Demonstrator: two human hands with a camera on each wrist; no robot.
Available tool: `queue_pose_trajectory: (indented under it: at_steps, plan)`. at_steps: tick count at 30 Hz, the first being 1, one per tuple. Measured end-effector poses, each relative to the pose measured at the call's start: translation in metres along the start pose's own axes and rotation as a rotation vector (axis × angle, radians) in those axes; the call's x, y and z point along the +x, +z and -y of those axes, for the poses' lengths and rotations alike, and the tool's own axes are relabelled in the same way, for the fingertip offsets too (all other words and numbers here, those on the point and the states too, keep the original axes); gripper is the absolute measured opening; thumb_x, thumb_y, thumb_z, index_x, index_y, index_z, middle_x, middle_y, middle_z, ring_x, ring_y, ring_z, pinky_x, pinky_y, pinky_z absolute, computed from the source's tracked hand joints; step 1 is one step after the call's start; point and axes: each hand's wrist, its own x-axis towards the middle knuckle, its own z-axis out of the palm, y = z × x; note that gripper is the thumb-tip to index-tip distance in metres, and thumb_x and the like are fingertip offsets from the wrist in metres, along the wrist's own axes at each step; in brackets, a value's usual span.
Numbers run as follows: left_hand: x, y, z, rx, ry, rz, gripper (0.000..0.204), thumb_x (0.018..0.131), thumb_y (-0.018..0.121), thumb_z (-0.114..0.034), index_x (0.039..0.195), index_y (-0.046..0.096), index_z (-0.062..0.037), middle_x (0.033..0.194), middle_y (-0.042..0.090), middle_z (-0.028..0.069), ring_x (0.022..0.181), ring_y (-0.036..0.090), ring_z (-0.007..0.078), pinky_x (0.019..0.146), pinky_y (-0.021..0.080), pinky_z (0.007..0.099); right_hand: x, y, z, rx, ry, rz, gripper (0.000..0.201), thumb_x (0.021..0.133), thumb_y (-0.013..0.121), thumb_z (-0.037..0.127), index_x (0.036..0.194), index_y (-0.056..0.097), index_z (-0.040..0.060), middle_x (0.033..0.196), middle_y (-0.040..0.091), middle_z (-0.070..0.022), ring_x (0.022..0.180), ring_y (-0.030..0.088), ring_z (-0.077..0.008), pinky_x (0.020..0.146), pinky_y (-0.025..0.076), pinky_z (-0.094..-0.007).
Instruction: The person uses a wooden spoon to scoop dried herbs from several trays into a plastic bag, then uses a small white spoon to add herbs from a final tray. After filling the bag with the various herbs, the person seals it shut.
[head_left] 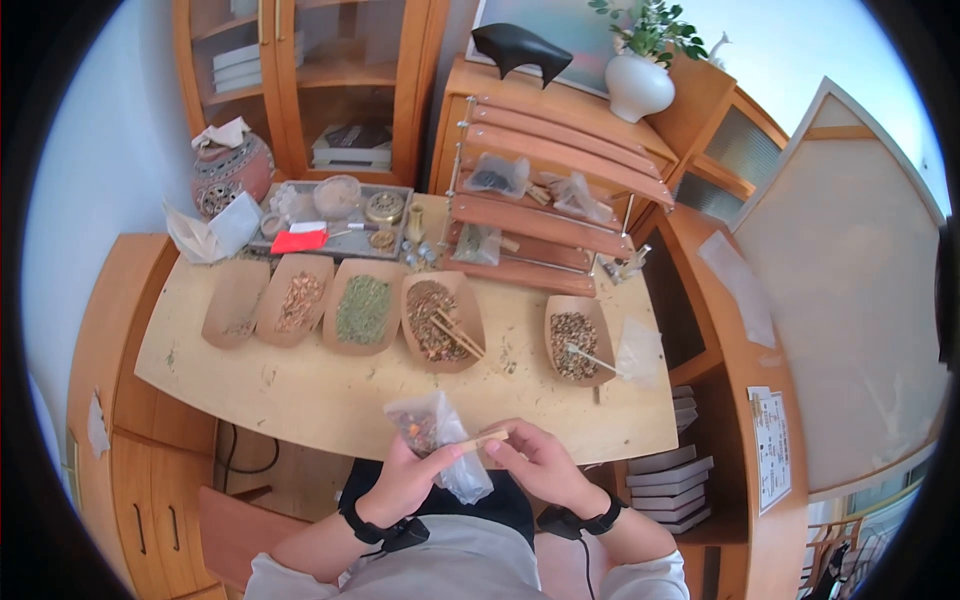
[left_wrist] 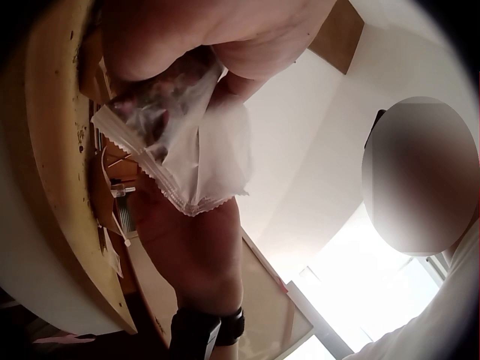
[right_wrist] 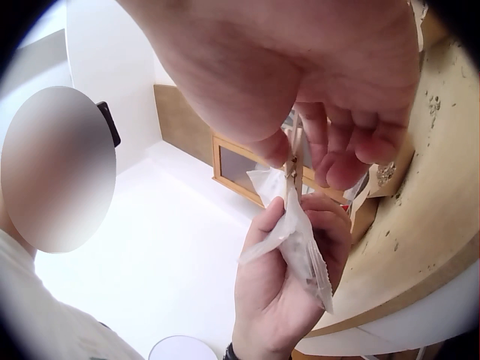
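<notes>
My left hand (head_left: 400, 482) grips a translucent bag (head_left: 467, 480) with dried orange and dark bits in one end, held in front of the body at the table's near edge. My right hand (head_left: 545, 468) pinches a wooden clothespin (head_left: 484, 440), which lies across the bag's gathered middle. In the right wrist view the clothespin (right_wrist: 295, 166) shows its metal spring, between thumb and fingers, with its far end at the folded bag (right_wrist: 301, 255). The left wrist view shows the bag's crimped edge (left_wrist: 176, 196); the clothespin is hidden there.
On the table (head_left: 300, 385) stand several paper trays of dried herbs; one (head_left: 443, 364) holds wooden tongs, another (head_left: 606, 345) a white spoon. Behind are a wooden rack (head_left: 545, 225) with clipped bags and a grey tray (head_left: 350, 245) of small vessels. Crumbs lie scattered.
</notes>
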Motion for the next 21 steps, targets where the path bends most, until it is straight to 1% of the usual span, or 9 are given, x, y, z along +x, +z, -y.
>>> queue_pose_trajectory:
  at_steps: [1,6,10,11,13,14,16,19,21]
  plan:
    - [0.001,-0.002,0.0,0.02,-0.021,-0.001,0.041,0.087,0.062,0.007,0.123,0.049,-0.0061,0.109,0.058,0.0019,0.099,0.059,0.0119,0.087,0.05,0.031,0.001,-0.002,-0.005,-0.024,-0.003,0.001,0.021,0.101,0.059,0.017,0.111,0.064,-0.0002,0.092,0.064,0.0011,0.084,0.056,-0.0051,0.075,0.048,-0.0222]
    - [0.003,-0.013,0.008,0.038,-0.026,0.051,0.039,0.089,0.061,0.006,0.124,0.049,-0.0069,0.111,0.059,0.002,0.103,0.06,0.013,0.089,0.05,0.032,0.002,-0.002,0.002,-0.105,-0.134,-0.015,0.016,0.099,0.06,0.016,0.102,0.066,0.0018,0.085,0.06,0.002,0.079,0.051,-0.004,0.072,0.043,-0.0219]
    - [0.001,-0.014,0.01,0.033,-0.033,0.039,0.039,0.091,0.058,0.007,0.125,0.048,-0.0072,0.113,0.058,0.002,0.105,0.06,0.0135,0.091,0.05,0.0329,0.004,0.006,0.0,-0.007,-0.109,-0.07,0.021,0.098,0.063,0.021,0.096,0.065,0.001,0.075,0.054,0.0029,0.071,0.045,-0.0063,0.066,0.042,-0.0231]
    - [0.002,-0.015,0.011,0.045,-0.037,0.034,0.039,0.091,0.058,0.007,0.126,0.048,-0.0073,0.113,0.058,0.002,0.106,0.06,0.0136,0.092,0.05,0.0331,0.005,0.009,-0.008,0.051,-0.093,-0.077,0.02,0.098,0.063,0.021,0.097,0.065,0.001,0.076,0.055,0.0028,0.072,0.046,-0.0062,0.066,0.042,-0.0231]
    - [0.002,-0.006,0.006,-0.036,-0.016,-0.01,0.03,0.092,0.06,0.003,0.12,0.05,-0.0062,0.108,0.059,0.0018,0.098,0.059,0.0109,0.085,0.05,0.0292,0.008,0.012,-0.025,0.168,-0.06,-0.087,0.02,0.099,0.062,0.021,0.1,0.063,0.0009,0.078,0.056,0.0026,0.073,0.048,-0.006,0.068,0.043,-0.0232]
    - [0.002,0.0,0.002,-0.077,-0.004,-0.032,0.026,0.093,0.061,0.0,0.117,0.051,-0.0056,0.106,0.059,0.0016,0.094,0.059,0.0096,0.081,0.05,0.0272,0.008,0.013,-0.019,0.154,-0.056,-0.06,0.02,0.099,0.062,0.021,0.102,0.062,0.0013,0.079,0.057,0.0024,0.074,0.049,-0.0059,0.068,0.044,-0.0231]
    - [0.003,0.007,-0.005,-0.134,-0.012,-0.043,0.029,0.093,0.061,0.0,0.12,0.05,-0.0056,0.107,0.059,0.0018,0.097,0.059,0.0106,0.085,0.049,0.0284,0.005,0.017,-0.004,0.125,-0.043,-0.005,0.02,0.099,0.062,0.021,0.105,0.061,0.002,0.083,0.059,0.002,0.075,0.051,-0.0058,0.068,0.045,-0.023]
    - [0.004,0.009,-0.005,-0.132,-0.017,-0.014,0.034,0.093,0.061,0.0,0.124,0.048,-0.0054,0.112,0.057,0.0034,0.102,0.058,0.0127,0.089,0.048,0.029,0.009,0.014,-0.014,0.132,-0.054,0.121,0.018,0.099,0.062,0.02,0.106,0.061,0.0035,0.09,0.064,0.0003,0.076,0.056,-0.0065,0.068,0.048,-0.0234]
    - [0.009,0.005,0.001,-0.048,0.05,0.001,0.037,0.092,0.061,0.0,0.126,0.047,-0.0053,0.116,0.055,0.0053,0.107,0.055,0.0143,0.09,0.046,0.0291,0.011,0.005,0.003,0.19,0.075,0.052,0.017,0.099,0.061,0.019,0.108,0.061,0.0039,0.093,0.065,-0.0002,0.077,0.058,-0.007,0.068,0.049,-0.0239]
